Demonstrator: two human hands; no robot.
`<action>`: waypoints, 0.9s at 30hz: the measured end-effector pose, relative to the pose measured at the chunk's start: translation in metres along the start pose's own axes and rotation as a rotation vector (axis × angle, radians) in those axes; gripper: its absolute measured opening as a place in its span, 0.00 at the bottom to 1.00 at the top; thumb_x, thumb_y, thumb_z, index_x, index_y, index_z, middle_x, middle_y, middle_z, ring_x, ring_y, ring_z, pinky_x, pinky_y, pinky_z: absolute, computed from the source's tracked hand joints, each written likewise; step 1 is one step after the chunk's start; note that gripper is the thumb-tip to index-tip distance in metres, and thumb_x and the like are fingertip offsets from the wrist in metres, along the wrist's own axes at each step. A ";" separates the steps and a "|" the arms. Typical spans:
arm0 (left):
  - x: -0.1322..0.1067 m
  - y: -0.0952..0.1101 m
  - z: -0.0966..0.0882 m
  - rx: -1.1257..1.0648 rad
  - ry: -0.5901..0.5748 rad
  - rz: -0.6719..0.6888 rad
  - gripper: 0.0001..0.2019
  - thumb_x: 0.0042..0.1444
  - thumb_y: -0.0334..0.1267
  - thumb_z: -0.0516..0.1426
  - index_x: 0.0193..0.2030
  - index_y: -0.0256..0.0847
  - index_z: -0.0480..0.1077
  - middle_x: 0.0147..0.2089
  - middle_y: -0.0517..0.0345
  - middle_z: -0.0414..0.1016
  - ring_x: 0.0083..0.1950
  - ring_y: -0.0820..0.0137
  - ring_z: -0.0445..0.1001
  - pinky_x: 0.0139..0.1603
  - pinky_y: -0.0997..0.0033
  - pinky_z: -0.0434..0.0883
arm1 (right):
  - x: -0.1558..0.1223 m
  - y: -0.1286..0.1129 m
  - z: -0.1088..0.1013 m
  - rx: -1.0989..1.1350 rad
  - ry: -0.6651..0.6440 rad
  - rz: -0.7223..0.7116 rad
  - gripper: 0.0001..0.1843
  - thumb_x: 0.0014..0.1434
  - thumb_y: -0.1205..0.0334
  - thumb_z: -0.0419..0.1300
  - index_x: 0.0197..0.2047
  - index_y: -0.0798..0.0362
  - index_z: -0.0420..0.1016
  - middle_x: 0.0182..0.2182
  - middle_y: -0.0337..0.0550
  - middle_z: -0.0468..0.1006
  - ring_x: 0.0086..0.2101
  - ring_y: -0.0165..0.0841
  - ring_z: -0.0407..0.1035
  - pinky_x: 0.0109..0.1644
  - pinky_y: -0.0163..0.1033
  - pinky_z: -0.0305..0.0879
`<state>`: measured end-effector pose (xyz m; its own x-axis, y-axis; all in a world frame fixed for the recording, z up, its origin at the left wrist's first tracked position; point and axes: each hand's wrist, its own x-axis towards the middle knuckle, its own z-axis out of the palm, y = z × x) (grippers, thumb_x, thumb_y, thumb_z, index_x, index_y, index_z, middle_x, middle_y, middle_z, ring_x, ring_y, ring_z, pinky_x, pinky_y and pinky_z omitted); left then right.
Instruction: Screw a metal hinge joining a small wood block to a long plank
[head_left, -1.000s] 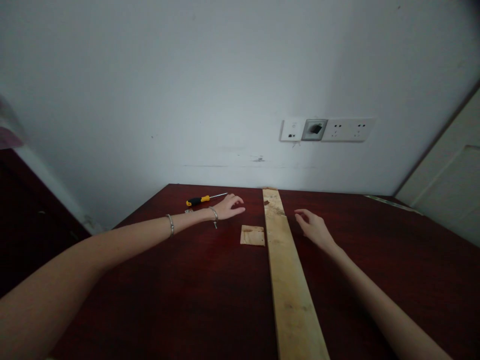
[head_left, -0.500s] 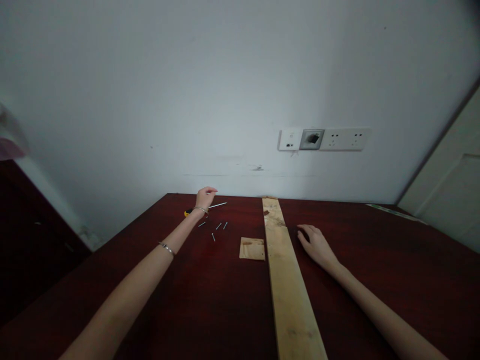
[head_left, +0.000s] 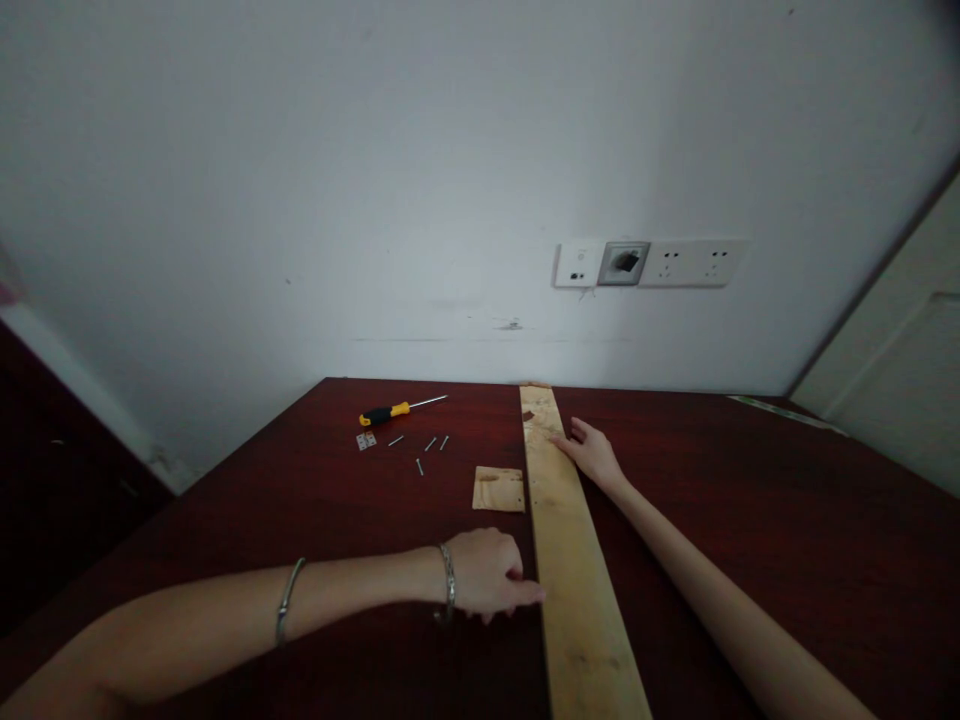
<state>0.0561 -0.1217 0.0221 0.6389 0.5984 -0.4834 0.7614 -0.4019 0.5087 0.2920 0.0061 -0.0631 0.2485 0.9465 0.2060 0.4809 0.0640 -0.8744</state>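
A long wooden plank (head_left: 574, 560) lies on the dark red table, running away from me to the wall. My left hand (head_left: 487, 575) is at its left edge, one digit stretched out to the plank and the other fingers loosely curled, holding nothing. On the far right side, my right hand (head_left: 592, 455) has its fingers apart, with one digit lying over the plank's right edge. Just left of the plank is a small square wood piece (head_left: 499, 490). Several screws (head_left: 431, 444), a metal hinge (head_left: 366, 441) and a yellow-black screwdriver (head_left: 386, 414) lie farther left.
The table (head_left: 300, 500) meets a white wall (head_left: 420, 200) at the back. Sockets (head_left: 652, 263) are set in the wall above the plank's right. A thin strip (head_left: 787, 415) lies at the table's back right, near a pale door (head_left: 900, 370).
My left hand has come back from over the screwdriver to the plank's left edge, uncovering the screwdriver and hinge. My right hand has moved left onto the plank's right edge.
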 end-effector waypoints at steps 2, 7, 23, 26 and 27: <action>0.000 -0.003 0.007 -0.083 -0.063 -0.027 0.19 0.57 0.46 0.51 0.19 0.38 0.65 0.12 0.66 0.61 0.12 0.76 0.61 0.18 0.77 0.62 | 0.001 -0.003 0.001 0.035 -0.031 -0.023 0.31 0.49 0.56 0.62 0.54 0.61 0.66 0.54 0.56 0.71 0.51 0.44 0.68 0.52 0.46 0.66; 0.005 -0.008 0.019 -0.193 -0.110 0.030 0.19 0.59 0.45 0.48 0.21 0.38 0.63 0.11 0.67 0.60 0.11 0.78 0.59 0.15 0.80 0.60 | 0.000 -0.006 0.003 0.135 -0.127 -0.113 0.20 0.51 0.61 0.59 0.48 0.56 0.71 0.49 0.45 0.76 0.48 0.36 0.71 0.53 0.40 0.66; 0.002 0.001 0.029 -0.109 0.001 0.101 0.17 0.62 0.38 0.47 0.21 0.39 0.63 0.10 0.69 0.60 0.14 0.77 0.62 0.23 0.80 0.59 | 0.006 0.004 0.006 0.163 -0.129 -0.140 0.20 0.51 0.59 0.60 0.48 0.55 0.71 0.48 0.44 0.77 0.48 0.38 0.71 0.54 0.42 0.65; 0.002 0.001 0.029 -0.111 0.005 0.105 0.17 0.62 0.37 0.47 0.21 0.39 0.63 0.10 0.69 0.59 0.14 0.77 0.62 0.24 0.79 0.60 | 0.006 0.004 0.005 0.163 -0.131 -0.147 0.20 0.51 0.60 0.60 0.48 0.56 0.71 0.49 0.44 0.76 0.48 0.37 0.71 0.54 0.41 0.65; 0.002 0.000 0.029 -0.118 0.003 0.109 0.17 0.62 0.37 0.47 0.21 0.39 0.63 0.10 0.69 0.59 0.14 0.78 0.62 0.24 0.79 0.60 | 0.006 0.004 0.005 0.165 -0.134 -0.150 0.20 0.51 0.60 0.60 0.48 0.56 0.71 0.49 0.45 0.76 0.48 0.38 0.71 0.54 0.42 0.65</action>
<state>0.0611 -0.1404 0.0008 0.7164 0.5581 -0.4187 0.6694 -0.3805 0.6381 0.2910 0.0135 -0.0679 0.0663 0.9551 0.2886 0.3575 0.2474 -0.9006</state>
